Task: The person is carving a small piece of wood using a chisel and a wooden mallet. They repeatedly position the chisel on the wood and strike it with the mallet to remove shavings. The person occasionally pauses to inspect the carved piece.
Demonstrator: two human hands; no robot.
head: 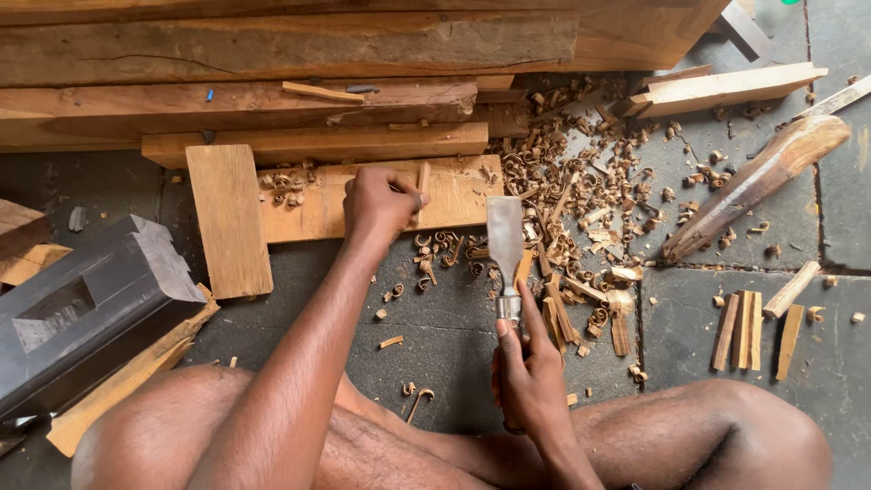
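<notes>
Right hand grips broad steel chisel; left hand pinches thin wooden strip, bare grey floor between them.

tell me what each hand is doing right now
Left hand: closed on a small pale wooden stick.
Right hand: closed on a wide flat steel chisel.
</notes>
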